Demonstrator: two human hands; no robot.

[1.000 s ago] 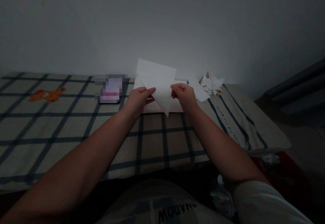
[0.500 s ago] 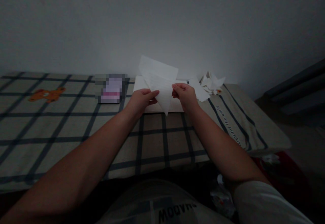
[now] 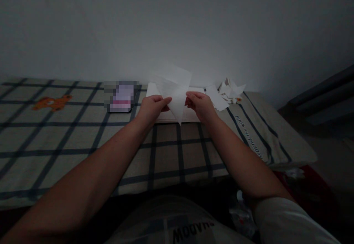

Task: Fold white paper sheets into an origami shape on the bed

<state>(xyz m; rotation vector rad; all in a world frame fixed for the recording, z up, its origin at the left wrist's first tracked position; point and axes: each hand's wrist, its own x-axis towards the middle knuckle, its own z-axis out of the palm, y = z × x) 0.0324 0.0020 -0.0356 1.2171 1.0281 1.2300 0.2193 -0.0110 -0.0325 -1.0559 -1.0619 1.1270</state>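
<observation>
Folding a thin white sheet [image 3: 177, 96] in mid-air, partway through a crease — judging by the lower corner already tapering to a point while an upper flap rises loose behind it.

Nearest the camera: two bare forearms reaching forward over the checked bedcover [image 3: 83, 140], towards the sheet.

At the sheet itself: left hand [image 3: 151, 107] pinching the sheet's left edge between thumb and fingers, right hand [image 3: 199, 105] pinching the right edge the same way — both closed on the paper, neither resting on the bed. Sheet being held just above a flat stack of white paper [image 3: 190, 115] lying on the cover directly beneath it.

Left of the sheet: a small dark object [image 3: 121, 97], blurred out, lying on the cover; further left of the sheet, an orange printed figure [image 3: 52, 102] on the fabric.

Right of the sheet and slightly beyond it: a little heap of folded white pieces [image 3: 231, 90] by the wall, with a loose white piece [image 3: 216, 98] between the heap and the sheet.

Behind the sheet: plain pale wall [image 3: 177, 26].

Next move probably calling for bringing the two pinched edges together evenly and pressing the crease flat — thin, limp paper, so likely needing a light, steady grip to avoid tearing or skewing the fold.
</observation>
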